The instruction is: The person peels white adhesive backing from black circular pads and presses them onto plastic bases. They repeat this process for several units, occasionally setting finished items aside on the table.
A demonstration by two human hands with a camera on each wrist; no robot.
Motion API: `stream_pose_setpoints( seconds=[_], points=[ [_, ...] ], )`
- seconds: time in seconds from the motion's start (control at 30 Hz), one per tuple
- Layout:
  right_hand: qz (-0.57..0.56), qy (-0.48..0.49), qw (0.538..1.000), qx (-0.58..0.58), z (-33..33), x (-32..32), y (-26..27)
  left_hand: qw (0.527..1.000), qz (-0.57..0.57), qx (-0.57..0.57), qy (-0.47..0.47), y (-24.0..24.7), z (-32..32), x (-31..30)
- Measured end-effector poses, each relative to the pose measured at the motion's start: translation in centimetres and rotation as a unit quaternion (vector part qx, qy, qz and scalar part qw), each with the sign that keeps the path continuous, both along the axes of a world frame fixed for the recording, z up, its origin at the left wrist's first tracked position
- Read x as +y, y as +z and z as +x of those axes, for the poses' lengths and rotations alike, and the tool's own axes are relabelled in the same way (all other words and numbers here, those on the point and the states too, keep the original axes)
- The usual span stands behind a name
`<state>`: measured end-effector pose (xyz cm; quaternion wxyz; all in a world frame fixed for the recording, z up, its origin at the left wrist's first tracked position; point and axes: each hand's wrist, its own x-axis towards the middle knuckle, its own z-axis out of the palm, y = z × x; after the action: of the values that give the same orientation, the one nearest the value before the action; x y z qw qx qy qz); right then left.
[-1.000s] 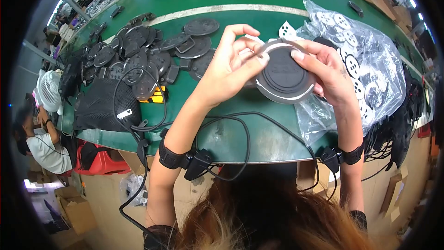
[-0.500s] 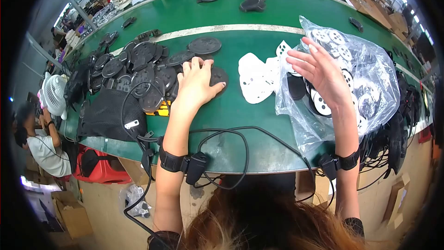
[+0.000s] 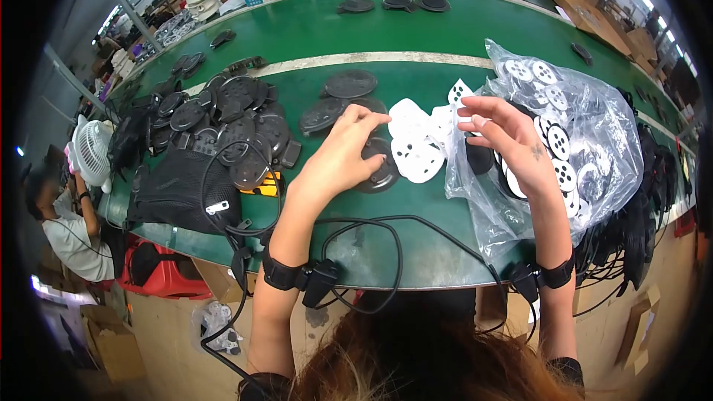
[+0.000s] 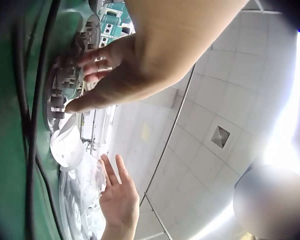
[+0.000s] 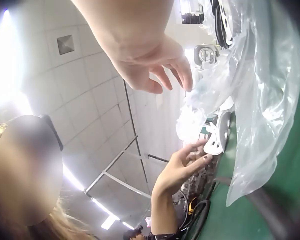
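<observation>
My left hand (image 3: 338, 154) is low over a dark round disc (image 3: 380, 174), its thumb overlapping the disc. In the left wrist view the left thumb (image 4: 82, 102) comes down at the disc's rim, with the fingers bent loosely above. Beside this disc lie white perforated plates (image 3: 418, 157), partly overlapping. More dark discs (image 3: 350, 83) lie just beyond the left hand. My right hand (image 3: 512, 145) hovers by a clear plastic bag (image 3: 609, 104) of white discs, fingers loosely bent and holding nothing, as the right wrist view also shows.
A heap of dark discs (image 3: 241, 93) lies at the left, behind a black mesh pouch (image 3: 182, 189). A black cable (image 3: 397, 256) loops along the front of the green table (image 3: 438, 252). Several discs (image 3: 434, 4) rest on the far strip. A person (image 3: 70, 238) sits at far left.
The disc that both hands held a second ago has left them. My left hand went to the dark discs, then came right as one slid towards me. My right hand moved over to the bag.
</observation>
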<state>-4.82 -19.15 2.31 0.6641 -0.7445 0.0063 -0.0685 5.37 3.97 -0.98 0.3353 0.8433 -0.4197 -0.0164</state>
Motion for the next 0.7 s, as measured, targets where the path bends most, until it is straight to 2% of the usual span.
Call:
stream_pose_setpoints(
  seconds=[0.03,0.1,0.13,0.2,0.23,0.27,0.37,0.47,0.5,0.6,0.7],
  points=[
    [-0.013,-0.01,1.0,0.0,0.0,0.0,0.1,1.0,0.0,-0.002,0.001,0.3,-0.4,0.1],
    [-0.056,-0.052,0.997,-0.027,0.1,-0.1,-0.2,0.975,0.186,-0.075,0.092,1.0,-1.3,0.3],
    [-0.054,-0.056,0.996,-0.031,0.3,-0.4,-0.5,0.975,0.186,-0.08,0.089,1.1,-1.5,0.3],
    [-0.213,-0.135,0.964,-0.078,0.4,-1.3,-1.2,0.97,0.218,0.001,0.105,1.3,-2.0,0.2],
    [-0.275,-0.174,0.941,-0.096,0.5,-1.6,-1.2,0.965,0.234,0.0,0.115,1.6,-2.3,0.0],
    [-0.275,-0.175,0.941,-0.093,0.5,-2.0,-1.2,0.966,0.234,0.002,0.112,1.1,-2.0,0.1],
    [-0.304,-0.182,0.932,-0.08,0.6,-2.5,-1.3,0.971,0.2,-0.043,0.12,-0.1,-1.0,0.8],
    [-0.283,-0.16,0.942,-0.077,0.4,-2.0,-1.0,0.986,0.124,-0.054,0.095,-0.4,0.0,1.4],
    [-0.282,-0.157,0.944,-0.074,0.4,-1.9,-0.9,0.991,0.081,-0.001,0.105,-0.5,0.4,1.2],
    [-0.294,-0.132,0.945,-0.061,0.3,-1.7,-0.7,0.991,0.029,0.037,0.126,0.4,0.5,1.2],
    [-0.275,-0.117,0.951,-0.08,0.3,-1.3,-0.7,0.986,-0.017,0.141,0.086,1.7,1.1,1.9]
  ],
)
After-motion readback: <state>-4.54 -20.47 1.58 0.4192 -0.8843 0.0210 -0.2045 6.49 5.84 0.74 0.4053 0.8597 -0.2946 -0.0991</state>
